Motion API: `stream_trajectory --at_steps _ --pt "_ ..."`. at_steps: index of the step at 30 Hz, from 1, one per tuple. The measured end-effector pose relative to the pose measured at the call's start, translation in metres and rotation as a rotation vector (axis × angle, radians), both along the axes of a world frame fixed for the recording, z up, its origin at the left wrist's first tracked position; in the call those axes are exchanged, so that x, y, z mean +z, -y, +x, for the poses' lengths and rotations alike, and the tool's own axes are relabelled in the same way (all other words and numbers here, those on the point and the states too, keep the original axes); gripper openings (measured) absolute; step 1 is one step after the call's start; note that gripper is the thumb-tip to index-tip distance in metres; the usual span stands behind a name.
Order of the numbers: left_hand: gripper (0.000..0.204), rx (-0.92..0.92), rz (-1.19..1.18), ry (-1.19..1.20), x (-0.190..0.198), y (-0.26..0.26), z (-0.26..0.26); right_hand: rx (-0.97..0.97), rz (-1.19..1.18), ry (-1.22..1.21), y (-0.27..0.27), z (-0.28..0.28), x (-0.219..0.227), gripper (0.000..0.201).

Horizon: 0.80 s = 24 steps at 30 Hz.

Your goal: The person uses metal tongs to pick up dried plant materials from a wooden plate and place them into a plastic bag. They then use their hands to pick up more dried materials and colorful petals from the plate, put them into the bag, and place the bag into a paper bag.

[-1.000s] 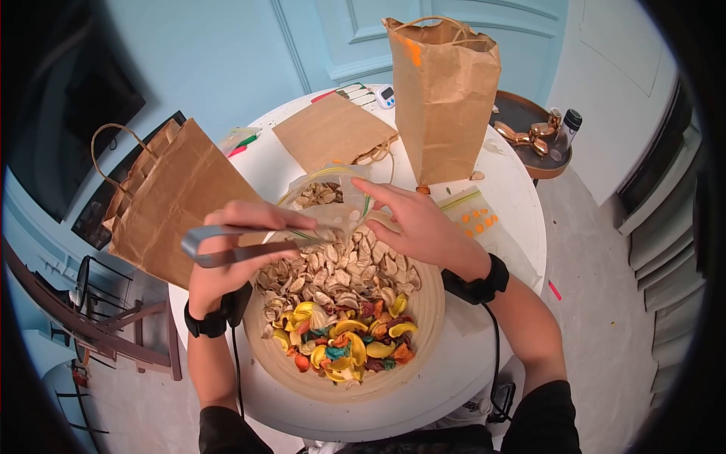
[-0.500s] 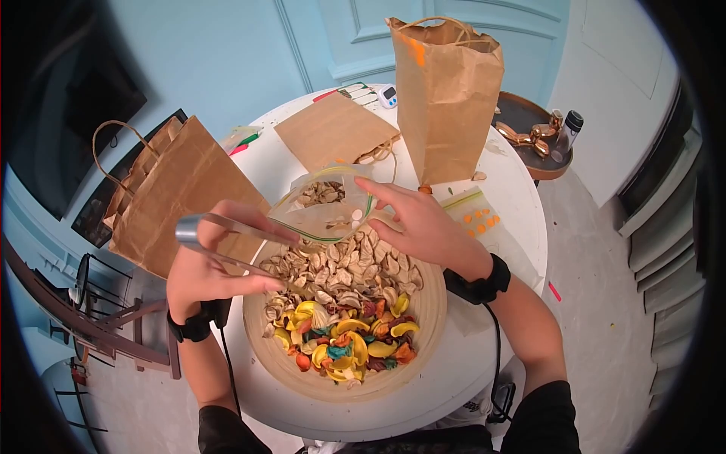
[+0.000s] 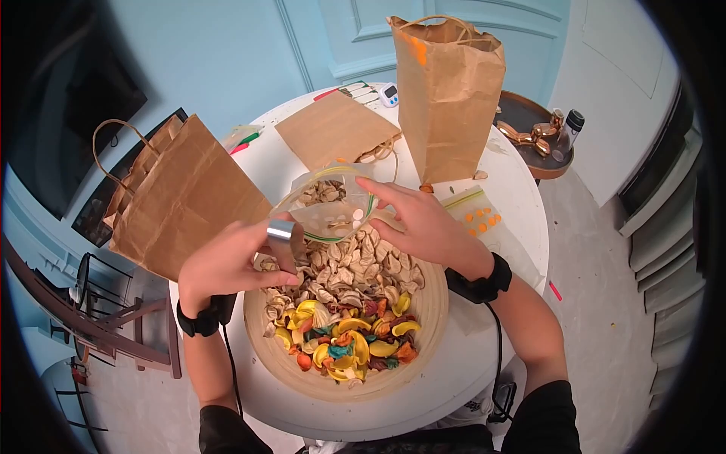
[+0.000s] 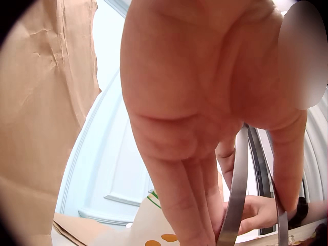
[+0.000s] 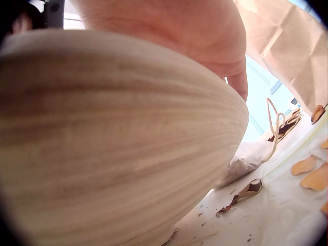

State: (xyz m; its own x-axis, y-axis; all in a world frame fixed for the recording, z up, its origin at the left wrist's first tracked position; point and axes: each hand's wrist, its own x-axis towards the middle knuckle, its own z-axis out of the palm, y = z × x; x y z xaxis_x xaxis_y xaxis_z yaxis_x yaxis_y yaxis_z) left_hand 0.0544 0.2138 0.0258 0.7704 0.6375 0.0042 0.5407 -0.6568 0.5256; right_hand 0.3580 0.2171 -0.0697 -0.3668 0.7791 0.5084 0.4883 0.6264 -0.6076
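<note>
My left hand grips metal tongs by their arms, bend upward, over the left side of the round bowl. In the left wrist view the two tong arms stand apart between thumb and fingers; their tips are hidden. Pale dried petals fill the bowl's far half, and coloured potpourri lies in the near half. At the bowl's far edge, my right hand holds the right rim of a clear zip bag with its mouth spread. Some pale petals are inside it.
Brown paper bags stand at the left and back right, and another lies flat behind. A zip bag with orange marks lies right of the bowl. Loose dried bits are on the white table.
My left hand has drawn the tongs from the zip bag's mouth back over the bowl's left side and turned them more upright. The right hand stays at the bag's rim.
</note>
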Motion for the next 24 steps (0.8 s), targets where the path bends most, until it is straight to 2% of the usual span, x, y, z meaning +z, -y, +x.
stream_trajectory --at_steps 2,5,8,17,20,23,24 --pt "0.045 0.057 -0.084 0.022 -0.003 0.000 0.003 0.005 0.003 0.001 0.001 0.000 0.000 0.062" --pt "0.043 -0.043 0.019 0.059 -0.007 -0.003 0.003 0.013 0.018 -0.007 0.000 0.000 -0.002 0.061" --pt "0.024 0.037 -0.051 0.029 -0.010 -0.005 0.000 0.015 0.017 -0.004 0.001 0.000 -0.002 0.060" --pt "0.020 0.075 -0.041 0.054 -0.005 -0.003 0.003 0.013 -0.030 0.024 0.005 -0.001 0.009 0.055" --pt "0.026 0.009 0.017 0.041 0.002 -0.001 0.004 0.012 -0.029 0.027 0.005 -0.001 0.010 0.055" --pt "0.032 -0.023 -0.002 0.288 -0.005 0.000 0.001 0.015 -0.021 0.024 0.005 0.000 0.009 0.055" --pt "0.034 -0.046 0.009 0.250 -0.002 0.000 -0.001 0.017 -0.017 0.022 0.005 0.000 0.009 0.055"
